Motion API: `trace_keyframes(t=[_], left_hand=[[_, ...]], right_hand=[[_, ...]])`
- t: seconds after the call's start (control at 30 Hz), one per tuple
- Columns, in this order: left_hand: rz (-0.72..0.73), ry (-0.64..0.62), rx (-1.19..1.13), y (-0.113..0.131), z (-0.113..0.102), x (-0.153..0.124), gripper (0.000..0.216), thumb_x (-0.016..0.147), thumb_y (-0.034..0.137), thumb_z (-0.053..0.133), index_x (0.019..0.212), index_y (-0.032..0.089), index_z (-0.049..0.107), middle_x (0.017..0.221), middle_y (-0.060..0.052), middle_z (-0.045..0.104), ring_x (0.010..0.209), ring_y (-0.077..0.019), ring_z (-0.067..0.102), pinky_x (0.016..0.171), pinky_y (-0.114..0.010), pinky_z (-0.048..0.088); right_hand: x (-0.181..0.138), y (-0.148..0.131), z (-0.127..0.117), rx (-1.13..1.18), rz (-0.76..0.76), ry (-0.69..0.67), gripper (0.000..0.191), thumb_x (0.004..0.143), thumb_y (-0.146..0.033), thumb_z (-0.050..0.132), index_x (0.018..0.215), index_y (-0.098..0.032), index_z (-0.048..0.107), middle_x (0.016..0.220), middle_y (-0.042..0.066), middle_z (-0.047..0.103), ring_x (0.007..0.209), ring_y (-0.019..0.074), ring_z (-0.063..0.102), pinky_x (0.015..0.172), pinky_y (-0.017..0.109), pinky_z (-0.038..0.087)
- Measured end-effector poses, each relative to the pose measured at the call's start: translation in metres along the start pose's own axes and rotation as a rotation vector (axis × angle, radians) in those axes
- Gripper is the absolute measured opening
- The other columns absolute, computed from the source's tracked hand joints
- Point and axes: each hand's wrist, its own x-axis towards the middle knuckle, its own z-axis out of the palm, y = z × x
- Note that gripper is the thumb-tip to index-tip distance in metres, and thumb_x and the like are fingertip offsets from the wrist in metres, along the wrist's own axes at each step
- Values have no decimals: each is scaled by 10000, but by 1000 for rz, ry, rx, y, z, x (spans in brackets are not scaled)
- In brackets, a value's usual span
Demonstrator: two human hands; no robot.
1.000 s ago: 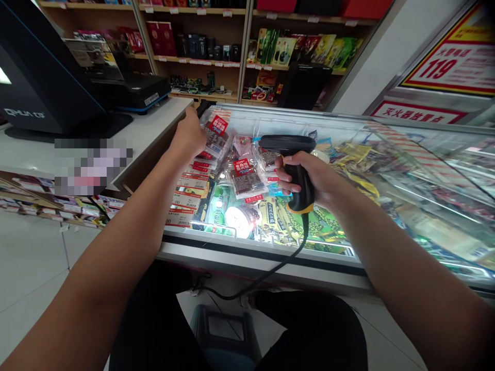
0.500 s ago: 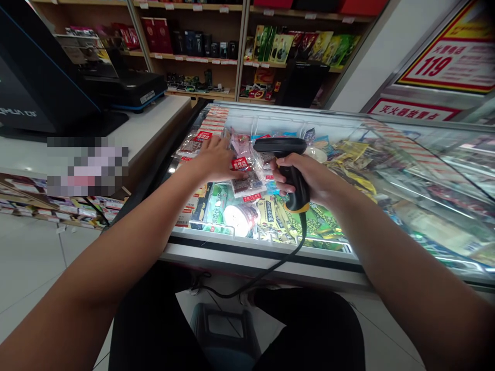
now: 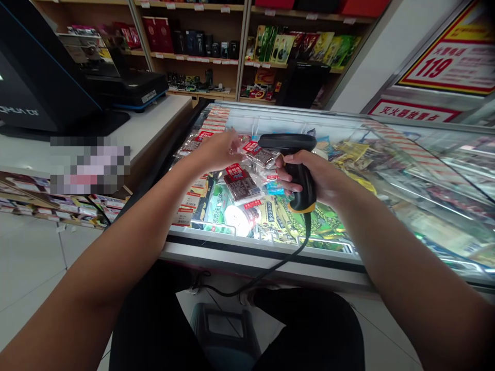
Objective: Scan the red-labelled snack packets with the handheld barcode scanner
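My right hand point(image 3: 303, 178) is wrapped round a black handheld barcode scanner point(image 3: 299, 175) with a yellow-orange base and a cable. Its head hangs over the glass top of a freezer chest. My left hand point(image 3: 222, 149) is half curled above several clear packets with red labels, a gap showing between thumb and fingers; I see nothing in its grip. One packet point(image 3: 243, 184) of dark contents lies just in front of it. Another packet point(image 3: 261, 153) lies between my left fingertips and the scanner. A third packet point(image 3: 193, 141) is left of the hand, partly covered by it.
Beneath the freezer's glass point(image 3: 340, 118) are bagged frozen goods. Left is a counter point(image 3: 154, 123) with a dark screen point(image 3: 38, 77) and a black scale-like device point(image 3: 127, 85). Stocked shelves point(image 3: 193, 56) stand behind. The scanner cable point(image 3: 270, 268) droops over the freezer's front edge.
My left hand has lifted off the near packet and moved slightly up, its fingers curling. That packet now lies uncovered, closer to me. The scanner has shifted a little to the right.
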Motion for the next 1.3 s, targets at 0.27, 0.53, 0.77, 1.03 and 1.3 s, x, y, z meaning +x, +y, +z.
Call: trace_keyframes(t=[0.27, 0.53, 0.77, 1.03, 1.3], left_hand=[[-35, -260, 299, 13, 11, -11, 598, 588, 652, 832, 905, 191, 620, 1229, -219, 618, 1376, -521, 404, 1132, -656, 263], [-48, -177, 80, 18, 9, -5, 192, 761, 135, 683, 798, 235, 523, 802, -43, 619, 733, -228, 574, 792, -377, 434], [42, 243, -203, 14, -26, 0, 175, 824, 117, 682, 869, 236, 562, 883, -58, 607, 1089, -285, 606, 958, -357, 422], [17, 295, -121, -3, -59, -3, 202, 853, 247, 725, 958, 282, 555, 1057, -58, 697, 1255, -298, 561, 1067, -407, 408], [-16, 264, 25, -2, -61, -4, 155, 900, 349, 616, 1053, 326, 609, 1187, -53, 734, 1205, -279, 628, 931, -402, 481]], right_hand=[[0, 2, 0, -11, 43, -10, 166, 825, -292, 654, 836, -205, 513, 651, 6, 509, 459, 103, 388, 450, 284, 323], [0, 1, -1, -20, 72, 25, 210, 789, -316, 674, 843, -218, 496, 645, 8, 487, 450, 113, 387, 444, 296, 321], [-8, -6, -2, -102, 93, -54, 219, 773, -331, 696, 820, -209, 521, 644, 14, 514, 454, 112, 383, 423, 289, 319], [-9, -3, -2, -222, 136, -135, 269, 779, -372, 723, 749, -209, 511, 614, 36, 516, 449, 117, 388, 396, 283, 305], [-10, -5, -5, -233, 134, -212, 279, 821, -373, 709, 758, -204, 496, 591, 11, 494, 443, 114, 419, 421, 274, 336]])
